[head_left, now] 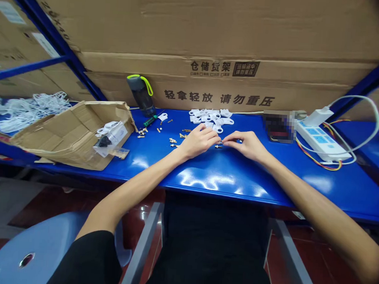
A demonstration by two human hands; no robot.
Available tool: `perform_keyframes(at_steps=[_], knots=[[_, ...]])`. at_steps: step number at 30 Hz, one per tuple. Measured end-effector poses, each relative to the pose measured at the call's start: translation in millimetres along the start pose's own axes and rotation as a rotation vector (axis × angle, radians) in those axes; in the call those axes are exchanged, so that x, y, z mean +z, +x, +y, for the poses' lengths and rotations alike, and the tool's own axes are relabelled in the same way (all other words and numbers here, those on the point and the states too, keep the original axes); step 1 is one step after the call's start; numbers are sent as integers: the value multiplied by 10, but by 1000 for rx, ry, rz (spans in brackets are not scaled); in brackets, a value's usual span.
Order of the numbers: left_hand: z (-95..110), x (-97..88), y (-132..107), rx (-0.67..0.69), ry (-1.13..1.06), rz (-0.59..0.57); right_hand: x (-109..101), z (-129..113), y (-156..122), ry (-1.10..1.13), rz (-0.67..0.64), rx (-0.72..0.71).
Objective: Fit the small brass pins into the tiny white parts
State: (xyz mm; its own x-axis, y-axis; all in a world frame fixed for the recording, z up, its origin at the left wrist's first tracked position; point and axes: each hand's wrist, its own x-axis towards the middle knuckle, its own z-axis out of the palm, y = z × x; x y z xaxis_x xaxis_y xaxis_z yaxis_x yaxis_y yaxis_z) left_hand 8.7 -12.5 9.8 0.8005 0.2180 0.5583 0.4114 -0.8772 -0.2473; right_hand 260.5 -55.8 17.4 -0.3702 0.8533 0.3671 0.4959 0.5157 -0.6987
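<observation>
My left hand [201, 142] and my right hand [245, 144] meet low over the blue table, fingertips pinched almost together. A tiny metallic piece shows between the fingertips, too small to name. Just below them lies a small metal fitting [218, 147]. Small brass-coloured pins [173, 140] are scattered left of my left hand. Beyond the hands is a pile of white plastic pieces with ring-shaped ends [207, 115]. One similar white piece [162, 117] lies apart, beside a green-handled screwdriver [150, 120].
An open cardboard box [68, 126] with small bags stands left, near bundled white cords [34, 109]. A dark bottle [141, 96] is at the back. Right are a phone [276, 126] and a power strip [324, 139] with looping cables. A large carton [215, 32] walls the rear.
</observation>
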Motion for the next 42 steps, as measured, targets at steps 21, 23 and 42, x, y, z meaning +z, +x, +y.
perform_keyframes(at_steps=[21,23,42], knots=[[144,26,88,-620,-944,193,87,-116,-1,324,304,108],[141,19,92,-619,-950,199,89,-123,-7,307,304,85],[82,57,36,-477,-749,300,92,-162,-23,22,152,-29]])
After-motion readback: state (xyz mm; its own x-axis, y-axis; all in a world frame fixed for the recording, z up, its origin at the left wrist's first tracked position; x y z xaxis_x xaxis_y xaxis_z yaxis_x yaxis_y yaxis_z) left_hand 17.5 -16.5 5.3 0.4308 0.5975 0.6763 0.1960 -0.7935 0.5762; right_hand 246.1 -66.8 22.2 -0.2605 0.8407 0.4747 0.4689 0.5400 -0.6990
